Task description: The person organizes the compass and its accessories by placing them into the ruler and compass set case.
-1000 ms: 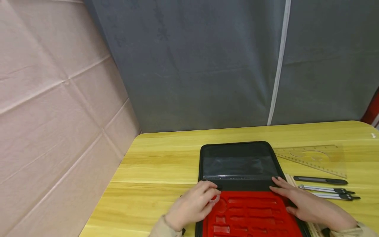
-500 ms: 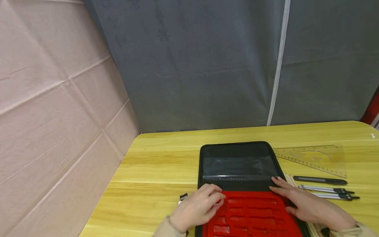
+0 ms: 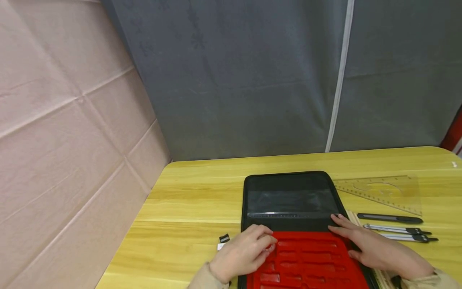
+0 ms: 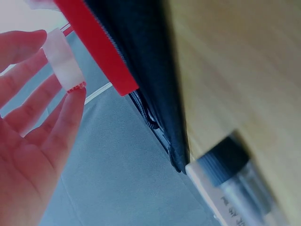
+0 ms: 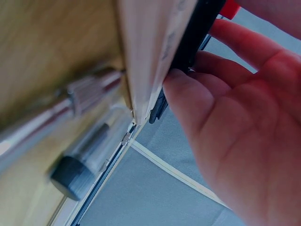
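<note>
My left hand (image 3: 242, 253) pinches a small clear roll of tape (image 3: 268, 248) between thumb and fingers, over the upper left corner of the red moulded tray (image 3: 310, 251). In the left wrist view the roll (image 4: 63, 61) looks whitish and translucent, with a red-tinted toothed rim. Under the tray lies the black zip case (image 3: 294, 200), opened out, its clear-pocketed lid spread toward the back. My right hand (image 3: 382, 251) rests on the right edge of case and tray, fingers spread. The tray's shaped hollows that show hold nothing; its near end is cut off by the frame.
Right of the case lie a transparent set square (image 3: 386, 192), a black pen-like tool (image 3: 390, 218) and two compasses (image 3: 408, 233). Wooden rulers or strips (image 3: 355, 220) run along the case's right side. A black sharpener (image 3: 224, 238) and a black-capped clear tube (image 4: 225, 162) lie left.
My left hand has moved slightly right with the tape roll, over the tray's corner, uncovering the sharpener and a white item. My right hand has stayed in place.
</note>
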